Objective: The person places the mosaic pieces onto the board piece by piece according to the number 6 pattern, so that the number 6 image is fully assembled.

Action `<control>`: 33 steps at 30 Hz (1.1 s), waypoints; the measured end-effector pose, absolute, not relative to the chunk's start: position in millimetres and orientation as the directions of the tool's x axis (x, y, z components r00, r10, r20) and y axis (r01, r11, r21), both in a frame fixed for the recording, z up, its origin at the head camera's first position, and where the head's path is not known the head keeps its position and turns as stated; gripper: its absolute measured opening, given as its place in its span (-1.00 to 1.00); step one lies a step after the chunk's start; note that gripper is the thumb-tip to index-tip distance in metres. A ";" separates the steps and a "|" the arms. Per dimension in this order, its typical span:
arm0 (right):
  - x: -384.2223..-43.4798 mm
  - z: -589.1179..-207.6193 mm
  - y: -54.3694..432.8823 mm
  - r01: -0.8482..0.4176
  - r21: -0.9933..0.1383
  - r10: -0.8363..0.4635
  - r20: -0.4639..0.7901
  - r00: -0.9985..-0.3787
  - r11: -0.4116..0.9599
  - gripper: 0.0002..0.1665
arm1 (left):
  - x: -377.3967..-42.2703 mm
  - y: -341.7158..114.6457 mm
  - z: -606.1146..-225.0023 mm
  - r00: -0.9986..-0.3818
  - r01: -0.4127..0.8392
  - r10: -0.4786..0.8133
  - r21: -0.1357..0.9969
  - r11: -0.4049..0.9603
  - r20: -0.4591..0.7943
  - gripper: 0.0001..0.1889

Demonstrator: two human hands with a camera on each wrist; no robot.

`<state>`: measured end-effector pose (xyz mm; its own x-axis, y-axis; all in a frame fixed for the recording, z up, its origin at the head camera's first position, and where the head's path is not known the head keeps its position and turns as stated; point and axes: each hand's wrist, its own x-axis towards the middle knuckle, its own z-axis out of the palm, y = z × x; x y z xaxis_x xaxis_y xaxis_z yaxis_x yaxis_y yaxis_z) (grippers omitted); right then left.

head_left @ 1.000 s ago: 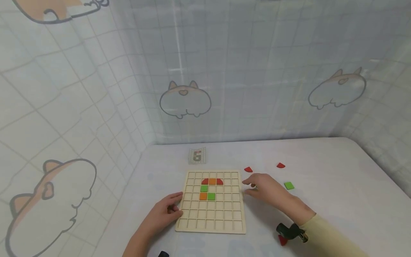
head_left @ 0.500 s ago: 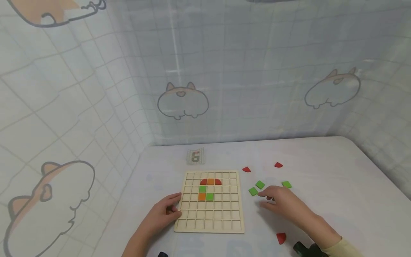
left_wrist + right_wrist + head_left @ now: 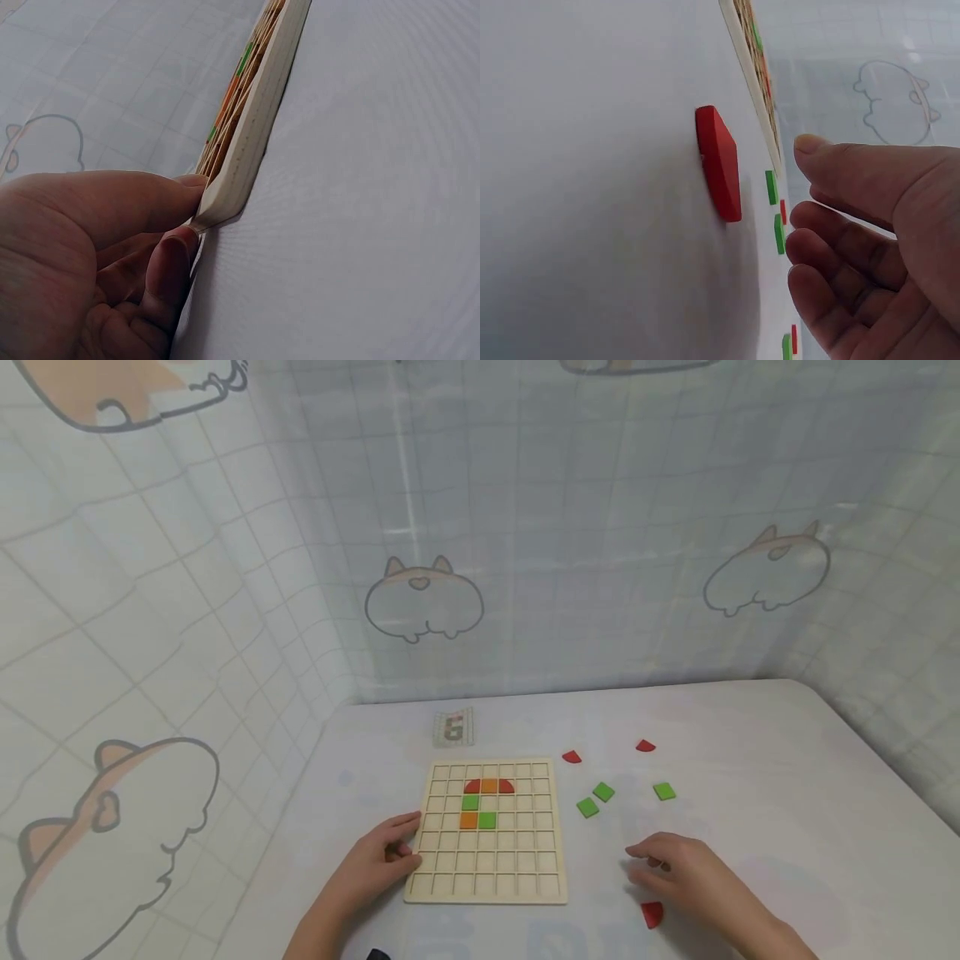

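A pale wooden grid board (image 3: 486, 885) lies flat on the white table. Red quarter-rounds, orange squares (image 3: 468, 820) and green squares (image 3: 470, 802) sit in some of its upper cells. My left hand (image 3: 375, 860) holds the board's left edge; in the left wrist view its digits meet the rim at a corner (image 3: 225, 199). My right hand (image 3: 686, 872) hovers to the right of the board, fingers loosely bent, with nothing between them. Near it on the table lies a red quarter-round piece (image 3: 652, 914), large in the right wrist view (image 3: 720, 165) and apart from the fingers.
Right of the board lie loose green squares (image 3: 588, 807), one farther right (image 3: 664, 791), and two red quarter-rounds (image 3: 572, 757) toward the back. A small pattern card (image 3: 453, 727) lies behind the board. Curtain walls (image 3: 525, 568) surround the table's back and sides.
My right hand has drawn back from the board's right edge, toward the near red piece. Two green squares now show on the table where it was. My left hand stays at the board.
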<state>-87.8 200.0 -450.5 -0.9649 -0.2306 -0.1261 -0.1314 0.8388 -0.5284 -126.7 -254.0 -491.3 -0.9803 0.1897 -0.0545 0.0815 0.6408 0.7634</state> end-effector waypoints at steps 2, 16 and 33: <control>-81.9 -452.0 203.7 -0.130 -0.530 -0.226 -0.121 -0.966 0.838 -0.71 | -126.9 -254.5 -492.0 -0.980 0.080 0.190 0.764 0.640 -0.057 -0.38; -51.2 -468.6 214.1 -0.145 -0.583 -0.267 -0.129 -0.955 0.800 -0.64 | -127.2 -255.5 -492.9 -0.977 0.076 0.200 0.766 0.639 -0.070 -0.37; -59.7 -471.3 217.4 -0.248 -0.577 -0.362 -0.088 -0.928 0.778 -0.73 | -126.6 -255.9 -492.2 -0.980 0.073 0.190 0.772 0.631 -0.063 -0.37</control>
